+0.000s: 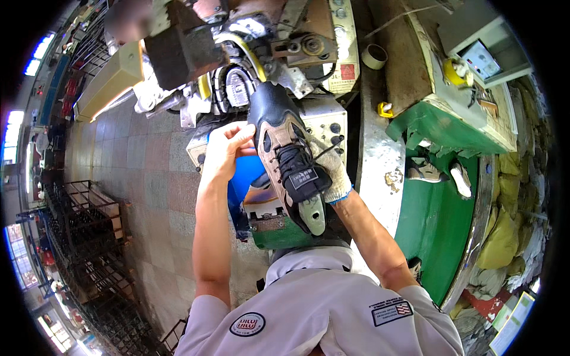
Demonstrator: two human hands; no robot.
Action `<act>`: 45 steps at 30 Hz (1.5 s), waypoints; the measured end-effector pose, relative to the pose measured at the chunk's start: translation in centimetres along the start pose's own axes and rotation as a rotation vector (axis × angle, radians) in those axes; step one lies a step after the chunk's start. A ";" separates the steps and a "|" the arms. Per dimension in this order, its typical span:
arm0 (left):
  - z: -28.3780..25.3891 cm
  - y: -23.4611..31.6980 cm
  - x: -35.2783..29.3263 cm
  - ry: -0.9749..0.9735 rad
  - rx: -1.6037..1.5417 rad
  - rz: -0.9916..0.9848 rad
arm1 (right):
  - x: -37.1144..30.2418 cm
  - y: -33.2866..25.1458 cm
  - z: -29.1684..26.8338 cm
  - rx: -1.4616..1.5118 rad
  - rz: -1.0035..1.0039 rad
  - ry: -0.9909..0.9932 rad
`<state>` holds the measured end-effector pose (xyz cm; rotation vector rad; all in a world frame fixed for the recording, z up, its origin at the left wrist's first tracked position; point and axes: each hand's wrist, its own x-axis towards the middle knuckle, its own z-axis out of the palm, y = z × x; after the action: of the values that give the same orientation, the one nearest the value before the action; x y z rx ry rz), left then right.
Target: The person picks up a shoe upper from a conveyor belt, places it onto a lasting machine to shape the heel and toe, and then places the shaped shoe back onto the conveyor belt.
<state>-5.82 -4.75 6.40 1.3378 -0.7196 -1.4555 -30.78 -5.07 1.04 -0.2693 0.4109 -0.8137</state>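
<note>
A tan and black shoe upper (pixel 274 142) with black laces is stretched over a pale green shoe last (pixel 313 215). Its black toe points away from me, up against the metal jaws of a machine (pixel 238 86). My bare left hand (pixel 228 145) pinches the upper's left edge just behind the toe, thumb on top. On the other side my right hand (pixel 331 169), in a light knitted glove, is wrapped round the shoe's flank; the shoe hides part of its fingers. Below the shoe, a blue panel (pixel 244 175) shows on the machine.
Control knobs (pixel 335 128) sit on the machine's front at right. A green-lined bench (pixel 436 207) at right holds a few shoes (pixel 426 171). Tape rolls (pixel 374 56) lie farther back. Dark racks (pixel 89 219) stand on the tiled floor (pixel 160 178) at left. Another person is at far left.
</note>
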 end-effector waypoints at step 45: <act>-4.4 -5.6 3.5 0.270 -0.199 -0.091 | 12.7 8.4 3.7 -0.265 -0.380 0.370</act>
<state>-2.70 -5.34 -0.89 1.3910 -0.3340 -1.3446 -15.95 -8.75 -2.09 -0.4535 0.8349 -1.1895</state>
